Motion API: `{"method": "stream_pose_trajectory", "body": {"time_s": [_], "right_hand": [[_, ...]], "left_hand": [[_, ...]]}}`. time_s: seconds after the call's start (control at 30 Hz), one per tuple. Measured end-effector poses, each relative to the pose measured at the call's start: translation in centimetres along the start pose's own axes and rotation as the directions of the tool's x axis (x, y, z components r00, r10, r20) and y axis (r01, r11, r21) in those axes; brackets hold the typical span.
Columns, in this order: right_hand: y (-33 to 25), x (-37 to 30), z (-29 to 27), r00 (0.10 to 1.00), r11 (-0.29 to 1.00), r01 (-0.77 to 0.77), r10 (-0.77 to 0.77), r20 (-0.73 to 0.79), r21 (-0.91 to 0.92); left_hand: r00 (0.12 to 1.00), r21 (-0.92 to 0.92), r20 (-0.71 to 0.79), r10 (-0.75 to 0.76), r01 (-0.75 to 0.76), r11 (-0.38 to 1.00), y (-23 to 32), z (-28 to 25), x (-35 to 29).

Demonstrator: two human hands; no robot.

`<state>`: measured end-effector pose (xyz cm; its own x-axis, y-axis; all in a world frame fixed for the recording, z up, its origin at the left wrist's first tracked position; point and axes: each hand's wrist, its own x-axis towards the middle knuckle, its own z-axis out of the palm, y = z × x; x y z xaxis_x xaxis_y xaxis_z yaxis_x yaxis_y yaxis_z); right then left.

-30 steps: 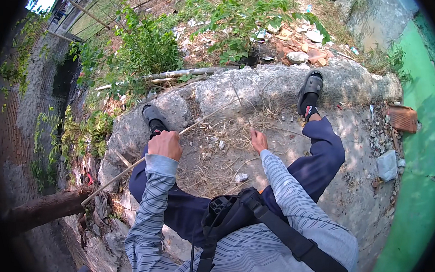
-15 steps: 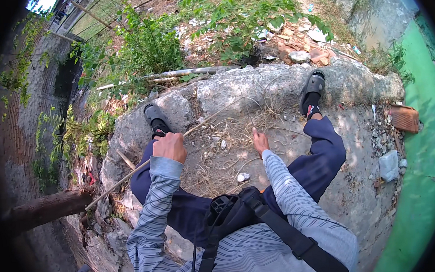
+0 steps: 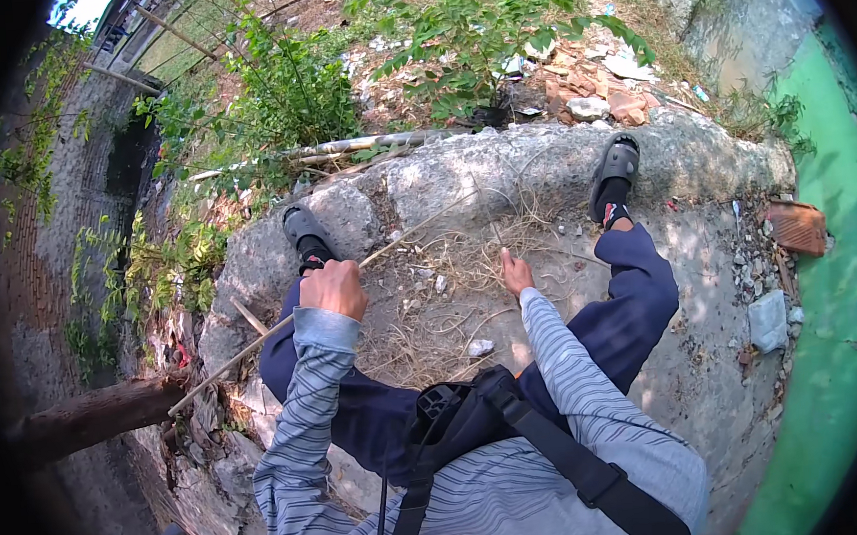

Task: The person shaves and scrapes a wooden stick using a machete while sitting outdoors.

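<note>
My left hand (image 3: 334, 291) is closed around a long, thin pale stick (image 3: 409, 234), held slantwise across my left leg. One end points down to the left and the other reaches up toward the stone edge between my feet. My right hand (image 3: 517, 274) is closed, with the forefinger along a thin, knife-like tool (image 3: 496, 232) that points away from me. The tool's tip lies near the stick's far end; whether they touch I cannot tell. Below both hands lie curled pale shavings (image 3: 419, 345) on the ground.
A raised stone ledge (image 3: 540, 167) runs ahead, under my feet. Green plants (image 3: 285, 95) and rubble grow thick beyond it. At left, a log (image 3: 94, 417) juts out over a drop. On the right sit a brown brick (image 3: 796, 228), a whitish block (image 3: 767, 322) and a green sheet (image 3: 827, 361).
My right hand has shifted slightly to the right and away from me, and the tool in it has tilted a little. My left hand and the stick have hardly moved.
</note>
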<state>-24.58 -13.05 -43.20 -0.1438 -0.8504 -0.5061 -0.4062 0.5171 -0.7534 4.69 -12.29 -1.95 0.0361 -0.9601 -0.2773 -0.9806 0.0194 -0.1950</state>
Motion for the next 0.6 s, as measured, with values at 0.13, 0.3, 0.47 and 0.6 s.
{"method": "stream_pose_trajectory", "body": {"time_s": [0.13, 0.3, 0.47, 0.6], "right_hand": [[1.7, 0.8, 0.7, 0.996, 0.957, -0.093, 0.088, 0.032, 0.274], [-0.6, -1.7, 2.5, 0.971, 0.976, 0.192, -0.174, -0.166, 0.101], [0.7, -1.1, 1.8, 0.991, 0.991, -0.052, 0.036, -0.132, -0.122], [0.6, -0.4, 0.9, 0.978, 0.974, -0.208, 0.207, 0.028, 0.084]], "left_hand": [[0.997, -0.028, -0.078, 0.015, -0.017, 0.999, 1.0, -0.1, 0.5], [0.998, -0.075, -0.055, -0.034, 0.03, 0.997, -0.2, 0.8, -0.1], [0.998, 0.002, 0.068, -0.002, 0.001, 1.0, 0.1, 0.6, 0.2], [1.0, -0.018, -0.029, -0.006, 0.005, 1.0, 0.5, 0.2, 0.1]]}}
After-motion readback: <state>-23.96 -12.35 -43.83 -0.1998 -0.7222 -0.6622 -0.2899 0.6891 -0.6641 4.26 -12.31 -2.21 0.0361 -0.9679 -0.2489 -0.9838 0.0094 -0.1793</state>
